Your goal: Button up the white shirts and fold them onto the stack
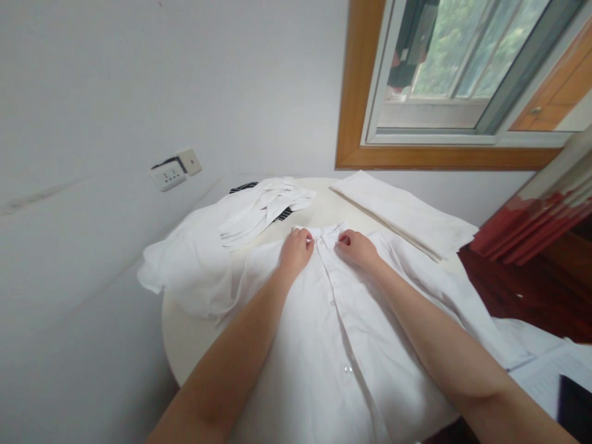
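Note:
A white button-up shirt (305, 345) lies front up across a round table, its collar at the far end and its button placket running toward me. My left hand (298, 250) pinches the left side of the collar. On the right side of the collar, my right hand (356, 246) is closed with its fingertips at the collar edge. Small clear buttons show down the placket between my forearms. The sleeves spread out to both sides, and the lower hem is out of view.
Behind the shirt on the left lies a heap of white garments (198, 246) with black striped cloth under it. A folded white cloth (402, 213) sits at the back right of the cream table (180, 336). Wall, socket (168, 176) and window bound the far side; papers (546, 376) lie right.

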The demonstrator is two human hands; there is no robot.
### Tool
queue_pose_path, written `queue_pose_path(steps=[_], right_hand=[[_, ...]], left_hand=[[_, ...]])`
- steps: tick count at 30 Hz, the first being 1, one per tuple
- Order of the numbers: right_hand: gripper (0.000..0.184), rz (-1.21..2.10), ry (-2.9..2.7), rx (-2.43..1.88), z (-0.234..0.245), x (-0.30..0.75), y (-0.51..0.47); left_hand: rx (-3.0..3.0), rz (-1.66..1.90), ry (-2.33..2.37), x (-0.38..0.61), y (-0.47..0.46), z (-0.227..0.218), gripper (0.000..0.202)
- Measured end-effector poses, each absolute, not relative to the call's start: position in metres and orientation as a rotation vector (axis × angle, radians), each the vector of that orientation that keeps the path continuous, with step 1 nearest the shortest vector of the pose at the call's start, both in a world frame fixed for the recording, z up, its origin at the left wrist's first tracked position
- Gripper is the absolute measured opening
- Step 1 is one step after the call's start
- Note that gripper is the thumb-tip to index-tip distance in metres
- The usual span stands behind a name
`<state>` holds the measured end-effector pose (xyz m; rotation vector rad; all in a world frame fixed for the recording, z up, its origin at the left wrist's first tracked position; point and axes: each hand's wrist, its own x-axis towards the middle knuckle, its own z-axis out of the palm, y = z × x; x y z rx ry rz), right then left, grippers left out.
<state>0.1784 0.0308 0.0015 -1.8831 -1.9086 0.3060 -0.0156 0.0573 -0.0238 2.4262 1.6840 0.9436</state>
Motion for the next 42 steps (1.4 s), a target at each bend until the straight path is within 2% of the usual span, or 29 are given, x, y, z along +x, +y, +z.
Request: queue_pose_path(steps=[5,14,19,26,31,36,42], right_hand=[[0.024,-0.054,-1.952,-1.931,-0.008,0.165,0.026],[0.026,-0.076,-1.968,-1.939,-0.01,0.164,0.065],[0.026,-0.041,-1.943,-1.936,-0.01,0.161,0.083],[0.03,0.107,-1.905,-1.888,0.0,0.168,0.082],[0.024,0.268,-1.938,-1.723,0.015,0.172,0.058],[0.02,0.509,-1.916,-1.62,0.005,0.157,0.031],[0.017,0.47,-1.854,-1.629,-0.007,0.153,0.023]], left_hand=[[2.532,0.848,1.75,-0.012,0.063,-0.025,0.005],[2.559,0.832,1.752,-0.016,0.098,-0.024,0.009],[2.58,0.862,1.709,-0.019,0.118,-0.023,0.01],[2.556,0.834,1.809,-0.012,0.098,-0.01,0.029],[2.451,0.851,1.841,-0.002,0.055,0.001,0.019],[2.408,0.72,1.902,0.007,0.025,-0.01,0.018],[2.499,0.74,1.814,0.002,0.023,-0.019,0.017]])
